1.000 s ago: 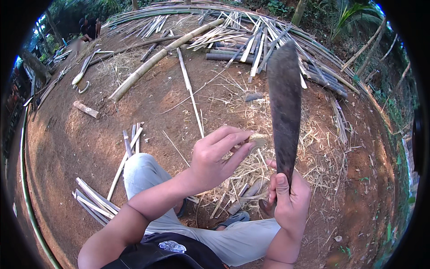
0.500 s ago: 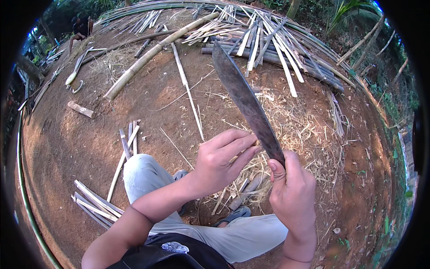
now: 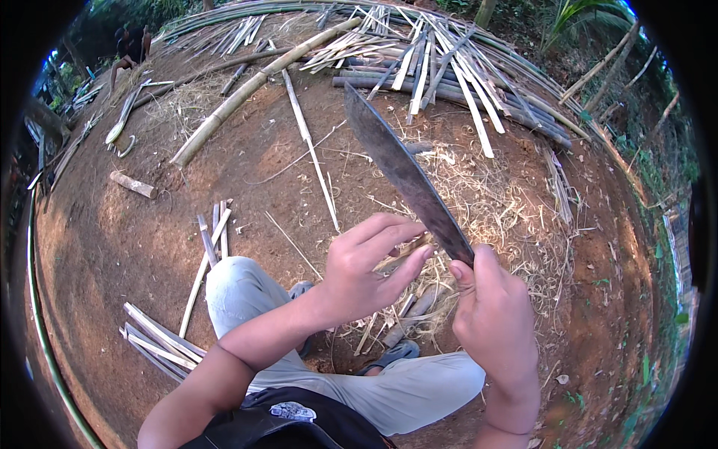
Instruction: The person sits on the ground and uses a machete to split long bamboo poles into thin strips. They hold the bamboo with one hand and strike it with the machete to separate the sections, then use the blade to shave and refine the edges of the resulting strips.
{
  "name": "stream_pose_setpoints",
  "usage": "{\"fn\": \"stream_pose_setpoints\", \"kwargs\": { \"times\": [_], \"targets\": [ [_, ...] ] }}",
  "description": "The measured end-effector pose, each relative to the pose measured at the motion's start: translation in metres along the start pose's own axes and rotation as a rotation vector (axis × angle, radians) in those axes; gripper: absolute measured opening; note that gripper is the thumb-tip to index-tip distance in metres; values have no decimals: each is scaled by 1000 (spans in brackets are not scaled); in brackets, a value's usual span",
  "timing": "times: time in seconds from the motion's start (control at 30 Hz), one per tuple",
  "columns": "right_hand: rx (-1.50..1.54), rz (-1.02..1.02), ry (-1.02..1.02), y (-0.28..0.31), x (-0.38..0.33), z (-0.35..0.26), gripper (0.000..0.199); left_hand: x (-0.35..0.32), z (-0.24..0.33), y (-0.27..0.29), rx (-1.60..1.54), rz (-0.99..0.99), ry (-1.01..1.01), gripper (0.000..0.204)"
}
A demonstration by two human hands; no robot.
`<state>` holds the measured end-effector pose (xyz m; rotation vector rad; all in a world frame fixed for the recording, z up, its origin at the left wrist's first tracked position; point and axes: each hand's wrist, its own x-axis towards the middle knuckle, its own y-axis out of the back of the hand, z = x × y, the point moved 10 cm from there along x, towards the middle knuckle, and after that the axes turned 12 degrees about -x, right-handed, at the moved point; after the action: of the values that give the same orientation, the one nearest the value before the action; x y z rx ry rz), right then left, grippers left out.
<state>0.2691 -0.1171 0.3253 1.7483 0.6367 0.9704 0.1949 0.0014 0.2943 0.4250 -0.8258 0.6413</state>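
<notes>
My right hand (image 3: 493,310) is closed round the base of a machete (image 3: 407,176), its handle hidden in the fist. The broad, dark, stained blade slants up and to the left, its tip far from me. Close to the blade's lower part is my left hand (image 3: 366,266), its thumb and fingers apart; the fingertips are at the blade's left side, and whether they touch it I cannot tell. No held object shows in that hand. Under both hands, curly pale shavings (image 3: 508,217) cover the soil, and a short bamboo piece (image 3: 410,323) lies by my foot.
Split bamboo strips (image 3: 161,337) lie left of my knee (image 3: 233,288), with more strips (image 3: 206,262) ahead of it. A long bamboo pole (image 3: 258,86) and a large pile of strips (image 3: 449,67) lie farther off. Another person (image 3: 127,56) sits at the far left.
My left thumb has moved away from the fingers, opening the pinch beside the blade. The machete has tilted farther left and its tip has dropped slightly; my right hand still grips it.
</notes>
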Motion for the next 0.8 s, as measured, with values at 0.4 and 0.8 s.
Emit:
{"fn": "stream_pose_setpoints", "kwargs": {
  "times": [0.4,0.8],
  "targets": [
    [-37,-130,-13,-6,24,15,12,134,101,31,561,50,-793,17],
    [-226,-435,-62,-133,6,53,16,147,-30,-6,432,-353,-187,51]
  ]
}}
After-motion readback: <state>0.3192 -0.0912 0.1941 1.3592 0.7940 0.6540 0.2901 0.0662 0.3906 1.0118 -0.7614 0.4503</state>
